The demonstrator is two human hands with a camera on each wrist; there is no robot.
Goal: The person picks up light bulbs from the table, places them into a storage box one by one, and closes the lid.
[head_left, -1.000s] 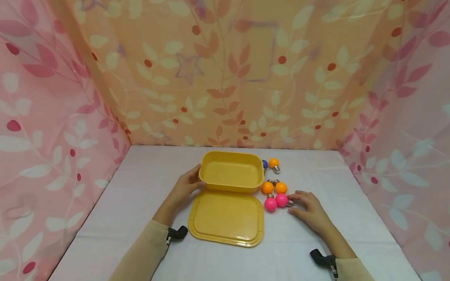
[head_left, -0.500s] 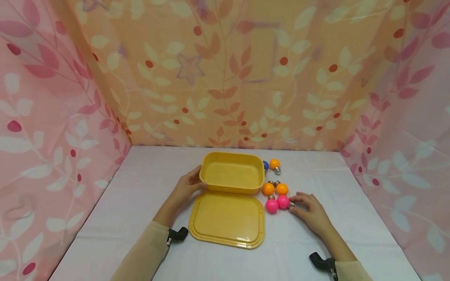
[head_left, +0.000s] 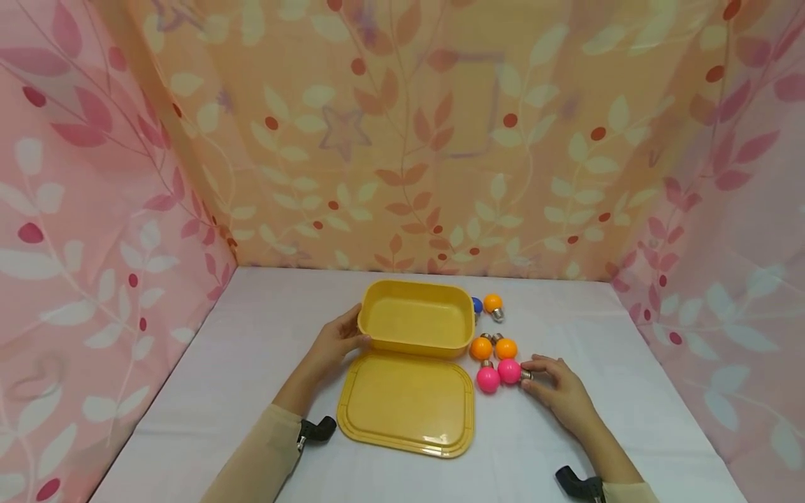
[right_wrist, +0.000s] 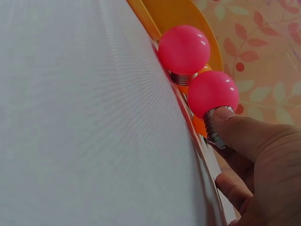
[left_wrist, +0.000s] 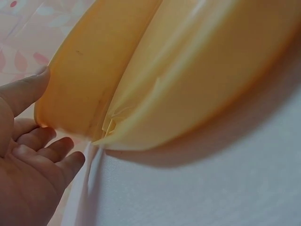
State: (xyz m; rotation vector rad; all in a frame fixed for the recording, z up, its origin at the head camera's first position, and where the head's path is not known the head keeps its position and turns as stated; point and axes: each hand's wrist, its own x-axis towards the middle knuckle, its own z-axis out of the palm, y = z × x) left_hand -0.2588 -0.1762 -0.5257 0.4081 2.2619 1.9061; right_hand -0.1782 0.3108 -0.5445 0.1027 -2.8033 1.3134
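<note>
My left hand [head_left: 335,346] holds the left end of a yellow plastic box [head_left: 418,316], its thumb at the front corner and its fingers round the end. In the left wrist view the thumb touches the box wall [left_wrist: 89,66]. My right hand [head_left: 562,392] pinches the metal screw base of a pink light bulb [head_left: 509,371] between thumb and fingers. That bulb lies beside a second pink bulb [head_left: 488,379]. Just behind them are two orange bulbs [head_left: 481,348], bases pointing back. In front of the box lies its flat yellow lid [head_left: 407,403].
At the box's right end is a blue bulb [head_left: 478,305], partly hidden by the box. Next to it lies another orange bulb [head_left: 493,302]. A white cloth [head_left: 277,297] covers the table, with patterned fabric walls [head_left: 402,140] at the back and both sides.
The right thumb and fingers have closed onto the pink bulb's base. The left hand stays at the box. The whole head view has shifted slightly downward.
</note>
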